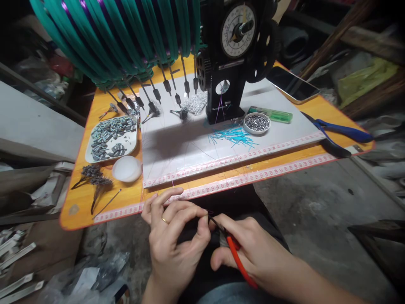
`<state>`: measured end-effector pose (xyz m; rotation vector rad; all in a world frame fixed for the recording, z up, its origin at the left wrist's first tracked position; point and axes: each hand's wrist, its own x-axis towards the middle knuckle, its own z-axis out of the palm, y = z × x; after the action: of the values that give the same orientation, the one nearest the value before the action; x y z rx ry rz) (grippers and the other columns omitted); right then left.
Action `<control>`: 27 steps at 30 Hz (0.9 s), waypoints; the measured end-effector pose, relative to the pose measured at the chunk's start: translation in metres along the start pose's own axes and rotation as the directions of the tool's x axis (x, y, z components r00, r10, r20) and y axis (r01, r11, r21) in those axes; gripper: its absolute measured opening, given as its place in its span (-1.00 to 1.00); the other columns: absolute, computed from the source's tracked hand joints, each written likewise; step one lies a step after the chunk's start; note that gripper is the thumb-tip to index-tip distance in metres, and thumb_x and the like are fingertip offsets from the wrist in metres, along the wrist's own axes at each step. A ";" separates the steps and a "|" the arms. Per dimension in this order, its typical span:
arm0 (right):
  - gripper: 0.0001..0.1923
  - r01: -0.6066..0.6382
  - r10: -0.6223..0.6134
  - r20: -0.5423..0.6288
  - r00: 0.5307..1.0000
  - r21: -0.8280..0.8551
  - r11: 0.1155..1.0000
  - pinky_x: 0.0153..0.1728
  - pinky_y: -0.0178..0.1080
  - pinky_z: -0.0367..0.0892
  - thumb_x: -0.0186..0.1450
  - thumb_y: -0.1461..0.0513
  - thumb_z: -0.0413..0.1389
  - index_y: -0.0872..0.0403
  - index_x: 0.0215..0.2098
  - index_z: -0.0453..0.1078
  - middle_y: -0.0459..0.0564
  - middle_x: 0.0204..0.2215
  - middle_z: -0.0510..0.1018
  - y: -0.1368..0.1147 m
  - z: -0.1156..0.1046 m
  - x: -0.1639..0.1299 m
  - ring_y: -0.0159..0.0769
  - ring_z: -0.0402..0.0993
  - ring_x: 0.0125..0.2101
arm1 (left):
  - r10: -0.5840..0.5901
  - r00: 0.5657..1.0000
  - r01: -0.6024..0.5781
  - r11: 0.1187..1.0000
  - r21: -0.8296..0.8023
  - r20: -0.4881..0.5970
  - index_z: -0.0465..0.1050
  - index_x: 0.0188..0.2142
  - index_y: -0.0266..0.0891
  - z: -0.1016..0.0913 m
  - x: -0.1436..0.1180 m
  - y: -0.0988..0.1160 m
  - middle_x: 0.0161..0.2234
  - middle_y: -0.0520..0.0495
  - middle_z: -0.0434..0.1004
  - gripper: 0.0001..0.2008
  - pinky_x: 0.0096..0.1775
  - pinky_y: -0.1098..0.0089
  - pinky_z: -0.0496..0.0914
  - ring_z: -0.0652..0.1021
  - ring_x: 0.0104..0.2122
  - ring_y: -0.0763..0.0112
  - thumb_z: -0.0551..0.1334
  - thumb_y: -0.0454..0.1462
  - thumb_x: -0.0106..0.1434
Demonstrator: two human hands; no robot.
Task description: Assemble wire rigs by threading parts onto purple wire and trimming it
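Observation:
My right hand (pixel 253 249) is closed around red-handled pliers (pixel 234 257), their dark jaws pointing left. Thumb and index finger of my left hand (pixel 175 236), which wears a ring, are pinched together at the jaw tips. A bit of thin purple line shows at that pinch; what else is between the fingertips is too small to make out. Both hands are in front of the table's near edge, above my lap. Behind them, a white board (pixel 177 156) lies on the orange table (pixel 72 198), with thin lines across it.
A black machine with a dial (pixel 238 31) stands behind a dish of small metal pieces (pixel 257 123) and blue tubes (pixel 232 136). Teal coils (pixel 120 38) with hanging weights loom upper left. A tray of grey weights (pixel 112 137), a phone (pixel 294 84) and blue-handled pliers (pixel 344 130) lie around.

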<state>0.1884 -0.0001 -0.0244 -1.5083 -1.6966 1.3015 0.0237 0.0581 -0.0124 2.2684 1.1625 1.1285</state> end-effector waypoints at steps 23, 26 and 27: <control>-0.62 0.078 -0.095 -0.216 0.972 -0.088 0.993 -0.56 -0.42 0.22 0.39 -0.06 0.01 0.06 -0.15 0.39 -0.24 -0.65 0.27 0.021 -0.031 -0.021 -0.46 0.17 -0.65 | 0.251 0.959 -0.278 0.925 0.257 0.135 0.53 -0.05 -0.26 0.014 0.058 -0.006 -0.31 -0.17 0.42 -0.73 -0.26 0.22 0.34 0.38 -0.29 0.23 0.25 -0.40 0.25; -0.66 0.090 -0.115 -0.229 0.967 -0.120 0.989 -0.53 -0.42 0.26 0.40 -0.03 0.01 0.06 -0.16 0.39 -0.22 -0.63 0.34 0.020 -0.032 -0.021 -0.47 0.21 -0.65 | 0.282 0.940 -0.324 0.914 0.244 0.192 0.55 -0.05 -0.13 0.034 0.075 -0.004 -0.22 -0.19 0.43 -0.75 -0.21 0.19 0.36 0.34 -0.21 0.17 0.25 -0.31 0.28; -0.67 0.089 -0.119 -0.232 0.965 -0.133 0.987 -0.53 -0.42 0.26 0.41 -0.01 0.01 0.06 -0.16 0.38 -0.21 -0.61 0.38 0.020 -0.031 -0.021 -0.46 0.24 -0.64 | 0.305 0.932 -0.345 0.912 0.224 0.194 0.57 -0.10 -0.10 0.038 0.078 -0.004 -0.20 -0.18 0.45 -0.79 -0.19 0.18 0.36 0.34 -0.18 0.16 0.25 -0.29 0.29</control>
<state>0.2295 -0.0117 -0.0249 -1.5521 -1.6969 0.9348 0.0783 0.1242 0.0002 2.7754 0.9349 0.9306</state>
